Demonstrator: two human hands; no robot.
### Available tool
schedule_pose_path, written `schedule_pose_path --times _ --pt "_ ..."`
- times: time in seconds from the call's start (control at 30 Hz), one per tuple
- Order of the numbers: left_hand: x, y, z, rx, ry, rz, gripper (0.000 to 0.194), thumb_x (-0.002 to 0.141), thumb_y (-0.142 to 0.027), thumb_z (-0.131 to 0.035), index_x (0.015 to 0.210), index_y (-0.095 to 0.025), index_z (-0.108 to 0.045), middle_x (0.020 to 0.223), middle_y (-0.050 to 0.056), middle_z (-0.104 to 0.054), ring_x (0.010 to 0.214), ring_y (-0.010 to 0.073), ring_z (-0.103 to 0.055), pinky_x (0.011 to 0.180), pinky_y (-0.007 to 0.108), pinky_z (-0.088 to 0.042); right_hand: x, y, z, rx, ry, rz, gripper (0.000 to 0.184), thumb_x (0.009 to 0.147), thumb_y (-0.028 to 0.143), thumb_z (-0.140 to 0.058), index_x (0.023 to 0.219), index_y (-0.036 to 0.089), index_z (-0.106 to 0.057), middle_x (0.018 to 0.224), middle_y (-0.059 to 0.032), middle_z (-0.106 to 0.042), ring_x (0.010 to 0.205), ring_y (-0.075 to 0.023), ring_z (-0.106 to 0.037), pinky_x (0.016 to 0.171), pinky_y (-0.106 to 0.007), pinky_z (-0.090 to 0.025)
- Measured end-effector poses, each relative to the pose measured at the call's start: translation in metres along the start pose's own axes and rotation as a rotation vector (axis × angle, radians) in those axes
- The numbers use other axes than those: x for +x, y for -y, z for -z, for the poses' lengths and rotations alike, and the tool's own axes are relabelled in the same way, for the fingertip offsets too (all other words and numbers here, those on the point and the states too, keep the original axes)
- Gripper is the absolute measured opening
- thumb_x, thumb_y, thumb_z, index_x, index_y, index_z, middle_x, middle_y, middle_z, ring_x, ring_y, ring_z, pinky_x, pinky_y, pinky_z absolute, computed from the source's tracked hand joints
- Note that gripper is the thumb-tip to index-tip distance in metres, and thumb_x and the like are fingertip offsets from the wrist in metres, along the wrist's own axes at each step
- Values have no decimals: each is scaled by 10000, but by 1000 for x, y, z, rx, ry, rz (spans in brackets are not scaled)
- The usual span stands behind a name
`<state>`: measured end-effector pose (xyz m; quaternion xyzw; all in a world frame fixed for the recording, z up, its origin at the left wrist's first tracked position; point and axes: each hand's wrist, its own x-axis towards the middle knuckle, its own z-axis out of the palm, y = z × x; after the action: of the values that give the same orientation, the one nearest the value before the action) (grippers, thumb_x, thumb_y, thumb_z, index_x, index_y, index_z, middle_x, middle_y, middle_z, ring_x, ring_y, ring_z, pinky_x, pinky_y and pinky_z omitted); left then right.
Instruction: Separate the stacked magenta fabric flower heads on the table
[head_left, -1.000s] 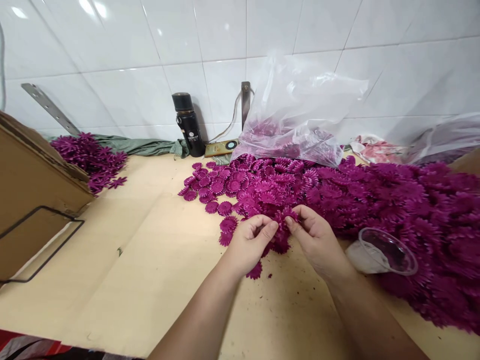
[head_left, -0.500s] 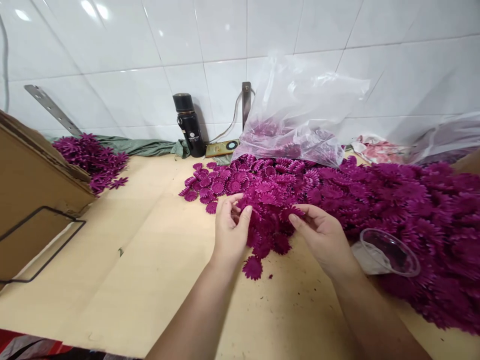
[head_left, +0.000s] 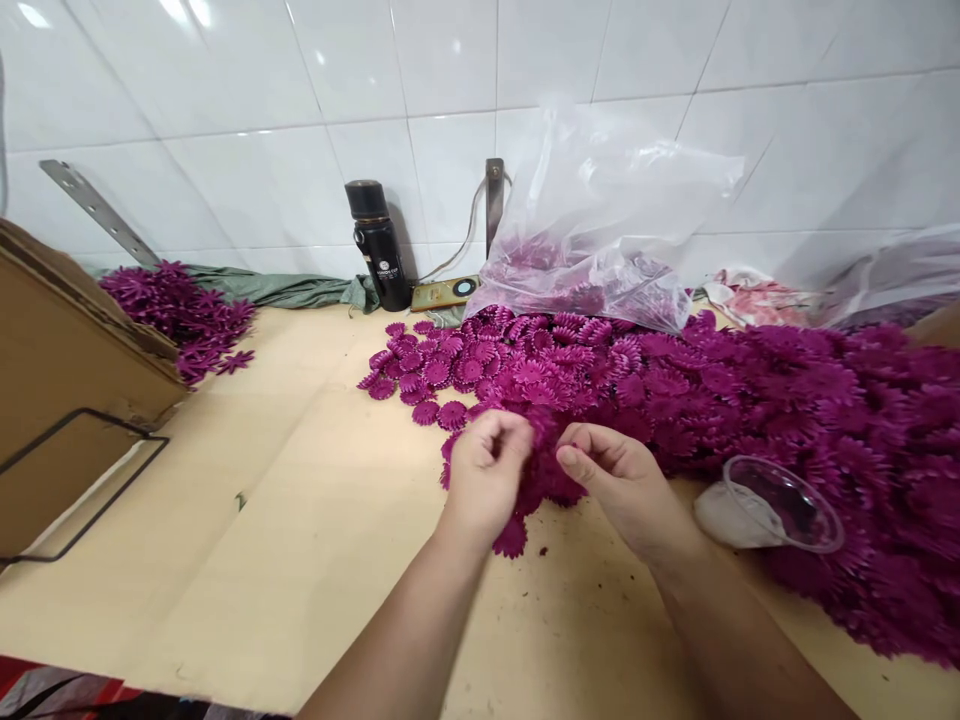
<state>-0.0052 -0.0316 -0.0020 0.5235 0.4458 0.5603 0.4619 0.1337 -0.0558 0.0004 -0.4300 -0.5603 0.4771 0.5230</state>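
A wide heap of magenta fabric flower petals covers the right half of the wooden table. At its near edge my left hand and my right hand are close together, fingers pinched on a small bunch of petals between them. One loose petal lies just below my left hand. What exactly each fingertip grips is partly hidden by the fingers.
A clear plastic cup lies tipped on the heap right of my right hand. A clear bag of petals, a black bottle and a phone stand by the tiled wall. A cardboard box and a second petal pile are at left.
My left hand reached up into the heap, then drew back toward me, and both hands have closed together on petals again. The rest of the table is unchanged.
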Motion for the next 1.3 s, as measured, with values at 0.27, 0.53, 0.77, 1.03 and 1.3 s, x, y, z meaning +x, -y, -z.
schedule_pose_path --times 0.27,0.53,0.77,1.03,1.3 --pt "20 13 23 88 -144 -37 250 689 -144 -603 938 -172 -595 877 40 -611 759 121 -572 699 259 -474 6 -15 14 -478 -408 198 212 731 310 -597 905 190 -602 888 -71 -603 771 -191 -552 700 -355 -473" --pt "32 17 65 759 -14 -156 202 780 -177 -494 889 -196 -663 938 71 -652 885 203 -596 827 375 -469 5 -11 12 -851 -406 441 154 846 239 -487 819 200 -633 856 -85 -653 882 -233 -558 856 -430 -435" --pt "54 14 65 1288 249 -178 353 739 -148 -521 1061 -220 -649 1035 101 -663 991 284 -589 867 415 -446 -9 -4 -4 -781 -167 503 135 845 208 -503 877 197 -634 855 -77 -648 857 -214 -560 797 -384 -470" --pt "78 19 78 883 76 -48 271 796 -321 -480 968 -212 -658 972 66 -698 912 223 -617 798 317 -450 -33 -15 -41 -1119 519 379 248 794 288 -608 997 154 -657 1171 -137 -582 1092 -302 -456 897 -458 -421" --pt "96 11 91 809 -73 0 302 755 -414 -475 541 -203 -509 524 8 -539 597 193 -526 625 300 -376 -20 11 -14 -1044 305 414 181 832 169 -524 911 152 -686 993 -110 -656 974 -238 -525 854 -387 -458"
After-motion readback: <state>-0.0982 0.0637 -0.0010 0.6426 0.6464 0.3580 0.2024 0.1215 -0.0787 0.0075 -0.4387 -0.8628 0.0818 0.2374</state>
